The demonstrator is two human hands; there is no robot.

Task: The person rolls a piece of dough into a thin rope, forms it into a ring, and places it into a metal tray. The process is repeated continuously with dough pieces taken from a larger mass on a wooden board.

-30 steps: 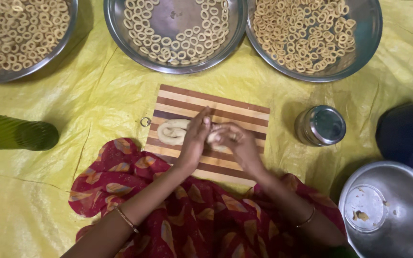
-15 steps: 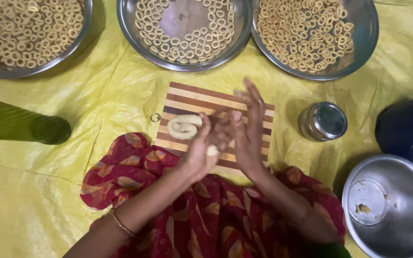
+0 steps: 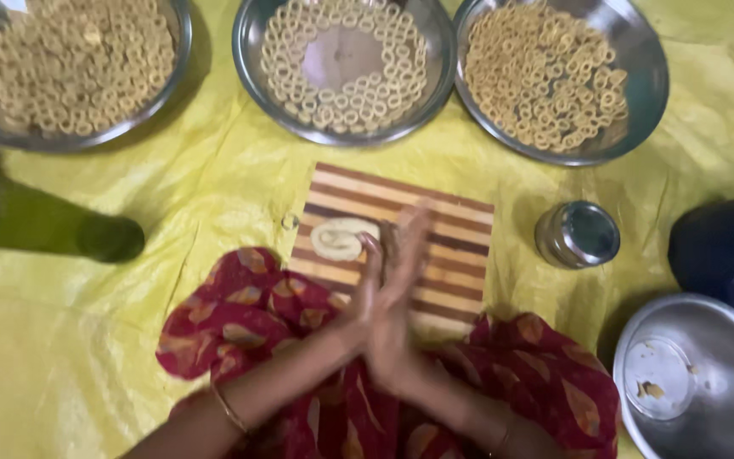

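My left hand (image 3: pixel 367 297) and my right hand (image 3: pixel 407 263) are pressed palm to palm, fingers pointing away from me, just above a striped wooden board (image 3: pixel 456 223). The small piece of pale dough between the palms is hidden. A coiled lump of pale dough (image 3: pixel 338 239) lies on the board's left half, just beyond my left fingertips. Both wrists wear thin bangles, and my lap is covered by red patterned cloth (image 3: pixel 239 314).
Three steel bowls of small dough rings stand at the back: left (image 3: pixel 78 64), middle (image 3: pixel 346 68), right (image 3: pixel 554 81). A small steel pot (image 3: pixel 578 234), a steel bowl with a lid inside (image 3: pixel 698 378), a dark blue object (image 3: pixel 728 251) and a green bottle (image 3: pixel 53 225) lie around, all on yellow sheet (image 3: pixel 70 357).
My hands lifted off the board with a small piece of dough and closed flat against each other. The right palm has slid along the left; the view shifted slightly.
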